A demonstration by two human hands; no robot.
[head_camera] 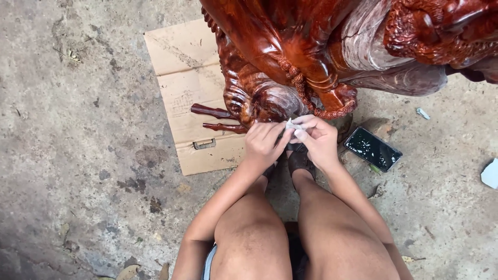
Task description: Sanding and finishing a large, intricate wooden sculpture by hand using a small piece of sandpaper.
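A large glossy red-brown wooden carving (306,57) fills the top of the head view and rests partly on a flattened cardboard sheet (187,78). My left hand (263,142) and my right hand (317,140) meet just below the carving's lower edge. Both pinch a small pale piece of paper-like material (291,125) between their fingertips, close to the carving's base. My knees and sandalled feet (300,161) are directly beneath the hands.
A dark phone (372,149) lies face up on the concrete floor (78,155) right of my hands. A white scrap (490,173) lies at the right edge, a smaller one (423,113) near the carving. Dry leaves lie at the bottom left.
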